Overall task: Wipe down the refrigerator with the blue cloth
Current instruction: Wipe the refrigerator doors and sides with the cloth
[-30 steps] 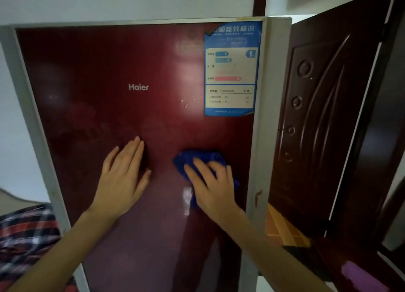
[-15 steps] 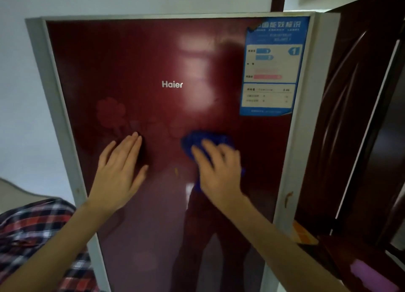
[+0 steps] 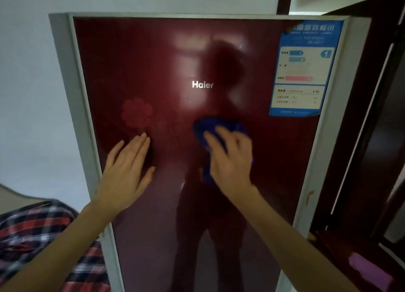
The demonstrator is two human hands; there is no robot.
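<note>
The refrigerator [image 3: 153,57] fills the view: a glossy dark red door in a grey frame, with a white brand name at its middle. The blue cloth [image 3: 208,129] lies bunched against the door just below that name. My right hand [image 3: 232,160] presses flat on the cloth and covers most of it; the hand is blurred. My left hand [image 3: 127,171] rests flat on the door to the left of the cloth, fingers together, holding nothing.
A blue energy label [image 3: 304,68] sticks to the door's upper right corner. A dark wooden room door [image 3: 361,138] stands open right beside the refrigerator. A plaid cloth [image 3: 32,237] lies at lower left, against a white wall [image 3: 28,94].
My right hand has slid the cloth up the door towards the brand name. The view has swung so the refrigerator sits further right. My left hand stays flat in its place.
</note>
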